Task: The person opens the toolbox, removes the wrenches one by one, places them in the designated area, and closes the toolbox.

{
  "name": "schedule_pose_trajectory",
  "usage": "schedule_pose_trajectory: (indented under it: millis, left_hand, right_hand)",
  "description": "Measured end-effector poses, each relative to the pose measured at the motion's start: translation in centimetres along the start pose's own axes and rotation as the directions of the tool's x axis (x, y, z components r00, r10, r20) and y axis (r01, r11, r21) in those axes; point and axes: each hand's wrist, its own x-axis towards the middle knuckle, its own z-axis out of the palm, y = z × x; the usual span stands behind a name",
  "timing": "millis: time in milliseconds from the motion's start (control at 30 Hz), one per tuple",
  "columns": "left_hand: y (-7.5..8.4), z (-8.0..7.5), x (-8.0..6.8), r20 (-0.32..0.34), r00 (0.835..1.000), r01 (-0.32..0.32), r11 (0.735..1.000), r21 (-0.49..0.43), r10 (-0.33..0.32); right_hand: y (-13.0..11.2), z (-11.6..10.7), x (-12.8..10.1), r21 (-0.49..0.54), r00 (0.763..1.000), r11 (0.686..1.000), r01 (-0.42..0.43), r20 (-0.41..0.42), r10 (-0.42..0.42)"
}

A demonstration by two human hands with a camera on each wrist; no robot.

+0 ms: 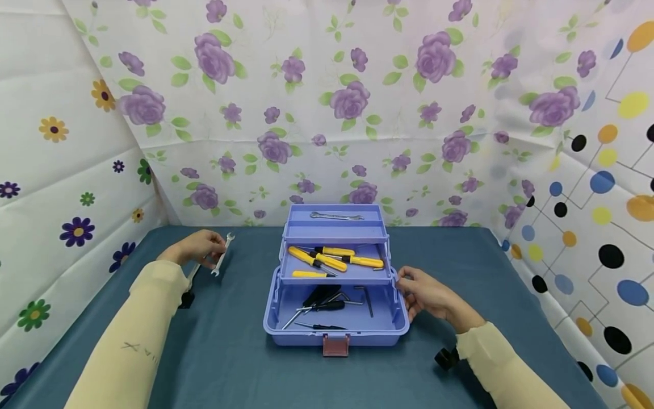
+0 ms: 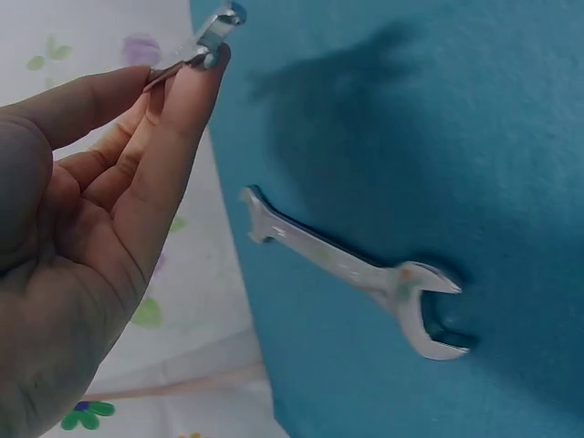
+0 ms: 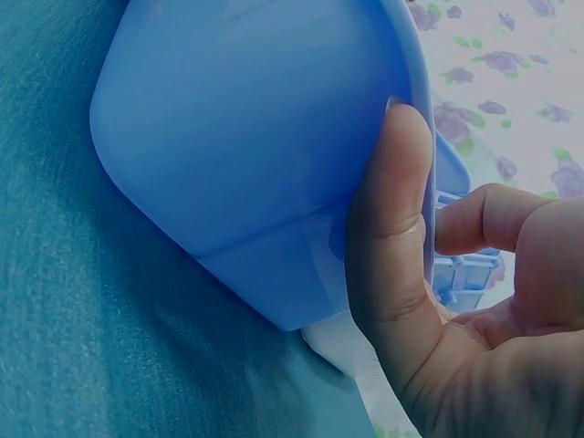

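Silver, the wrench [image 1: 219, 263] your left hand [image 1: 196, 248] is pinching between thumb and fingertips is slanting lengthwise away and slightly rightward, well left of the toolbox [image 1: 296, 339]; your right hand [image 1: 428, 294], farther off, is gripping the box's right rim [image 3: 416, 55].

Purple-rose fabric [image 1: 317, 74] hangs behind the teal-clothed table [image 1: 230, 363]. Daisy-print fabric [image 1: 66, 187] lines the left, dot-and-line fabric [image 1: 587, 227] the right.
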Motion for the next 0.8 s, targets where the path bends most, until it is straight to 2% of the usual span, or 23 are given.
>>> schedule_pose_trajectory:
  millis: [267, 467, 800]
  left_hand:
    - [-1.9, 0.5, -0.3, 0.009, 0.997, 0.078, 0.997, 0.022, -0.078]
    - [-2.8, 0.6, -0.4, 0.035, 0.994, 0.106, 0.994, 0.025, -0.106]
    - [-3.2, 1.1, -0.5, 0.002, 0.993, 0.121, 0.992, 0.047, -0.121]
  right_hand:
    - [-0.1, 0.1, 0.1, -0.008, 1.0, 1.0, 0.002, -0.004, -0.002]
    - [0.0, 0.0, 0.1, -0.003, 1.0, 1.0, -0.001, 0.0, 0.001]
    - [0.0, 0.0, 0.1, -0.002, 1.0, 1.0, 0.001, 0.001, -0.001]
